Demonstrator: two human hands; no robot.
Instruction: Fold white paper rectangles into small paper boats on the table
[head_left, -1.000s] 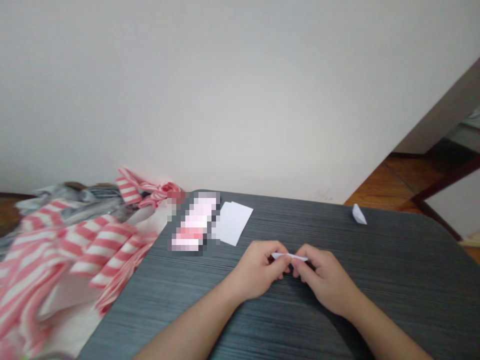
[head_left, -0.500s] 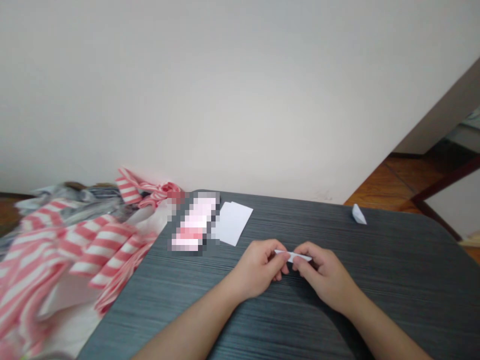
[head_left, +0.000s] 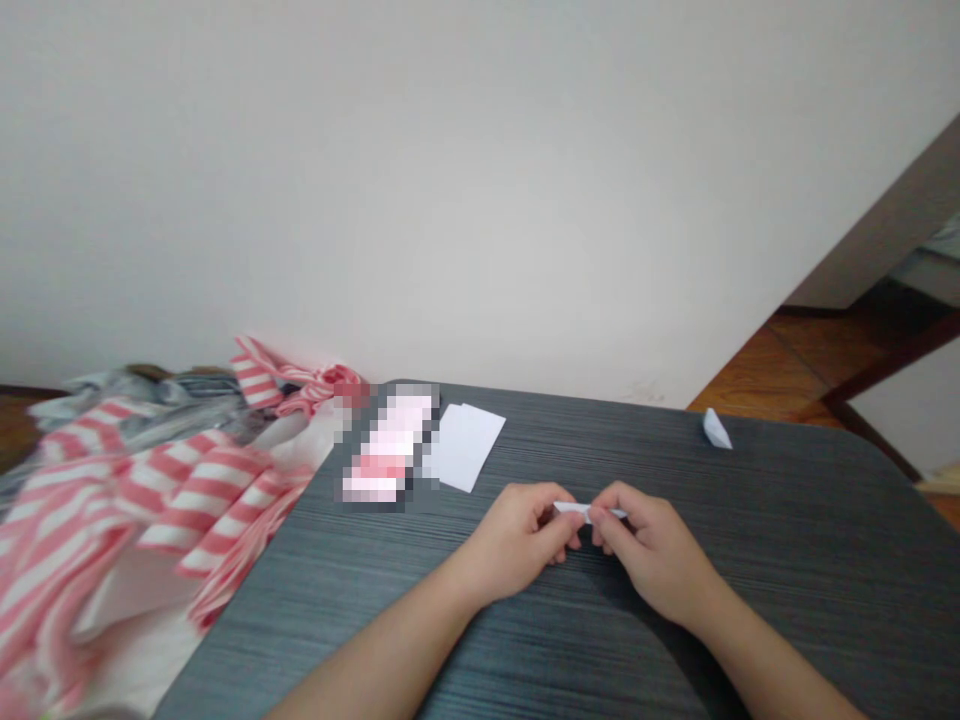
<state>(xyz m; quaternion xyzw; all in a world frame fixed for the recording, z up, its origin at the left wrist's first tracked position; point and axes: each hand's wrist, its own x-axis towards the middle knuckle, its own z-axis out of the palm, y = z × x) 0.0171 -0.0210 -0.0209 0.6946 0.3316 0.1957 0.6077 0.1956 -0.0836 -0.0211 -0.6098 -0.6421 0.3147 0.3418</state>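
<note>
I'm watching both grips clamped together: the left hand (head_left: 517, 540) and right hand (head_left: 651, 552) pinch a narrow folded white paper strip (head_left: 589, 512) between them, just above the dark grey counter (head_left: 757, 590). Ahead lies a white paper sheet (head_left: 466, 446) and, far right, a small folded paper (head_left: 716, 430).

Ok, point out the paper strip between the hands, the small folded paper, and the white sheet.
Paper strip (head_left: 568, 508): head view, left end.
Small folded paper (head_left: 717, 430): head view, middle.
White sheet (head_left: 468, 447): head view, middle.
</note>
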